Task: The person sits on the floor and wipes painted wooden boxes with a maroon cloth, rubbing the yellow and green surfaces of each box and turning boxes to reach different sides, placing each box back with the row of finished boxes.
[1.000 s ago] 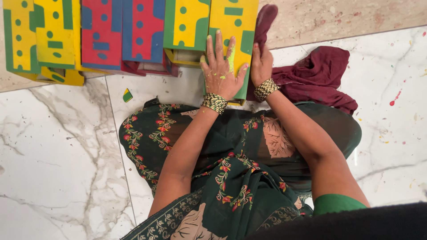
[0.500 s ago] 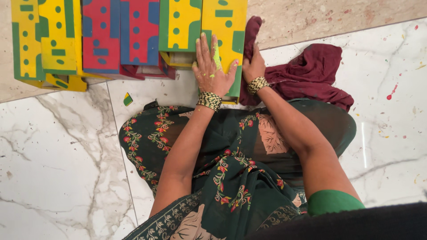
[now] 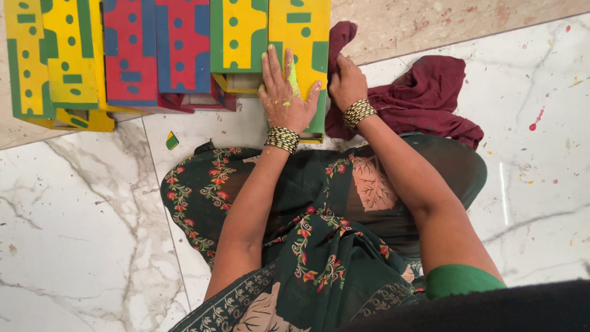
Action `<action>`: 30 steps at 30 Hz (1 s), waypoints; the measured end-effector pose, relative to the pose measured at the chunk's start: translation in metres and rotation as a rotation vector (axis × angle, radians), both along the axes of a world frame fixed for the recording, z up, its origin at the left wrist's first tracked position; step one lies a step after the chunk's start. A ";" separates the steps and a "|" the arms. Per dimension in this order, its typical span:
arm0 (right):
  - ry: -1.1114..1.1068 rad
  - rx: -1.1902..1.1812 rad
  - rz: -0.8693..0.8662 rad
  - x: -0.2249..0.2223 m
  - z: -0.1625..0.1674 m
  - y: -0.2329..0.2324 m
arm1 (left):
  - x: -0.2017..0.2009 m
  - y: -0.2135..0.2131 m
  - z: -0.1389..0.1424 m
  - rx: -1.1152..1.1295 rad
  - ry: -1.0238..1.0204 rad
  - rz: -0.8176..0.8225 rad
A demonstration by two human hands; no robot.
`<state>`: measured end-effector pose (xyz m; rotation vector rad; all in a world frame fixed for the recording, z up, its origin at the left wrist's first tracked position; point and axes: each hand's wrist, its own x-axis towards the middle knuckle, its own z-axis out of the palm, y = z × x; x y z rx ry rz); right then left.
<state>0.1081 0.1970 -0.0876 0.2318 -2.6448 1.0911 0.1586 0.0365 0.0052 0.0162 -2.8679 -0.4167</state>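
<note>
A person sits on a marble floor (image 3: 80, 233). The left hand (image 3: 284, 98) lies flat, fingers spread, on a yellow-and-green board (image 3: 304, 37) leaning in a row of painted boards. The right hand (image 3: 347, 83) grips a maroon cloth (image 3: 430, 98) just beside it.

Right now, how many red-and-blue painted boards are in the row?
2, side by side mid-row: left red-and-blue board and right red-and-blue board. More may be hidden beneath.

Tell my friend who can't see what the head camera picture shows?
A seated person's left hand lies flat on a yellow and green block while the right hand grips a maroon cloth on the marble floor.
</note>
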 end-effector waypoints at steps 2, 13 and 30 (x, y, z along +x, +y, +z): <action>-0.107 0.127 0.001 0.001 0.005 0.004 | 0.001 0.001 0.001 0.001 0.034 -0.007; 0.154 -0.064 0.049 0.007 0.070 0.013 | 0.002 0.001 0.000 -0.012 0.000 0.003; 0.227 -0.084 0.095 0.004 0.108 -0.012 | 0.004 -0.003 -0.004 0.098 0.010 -0.025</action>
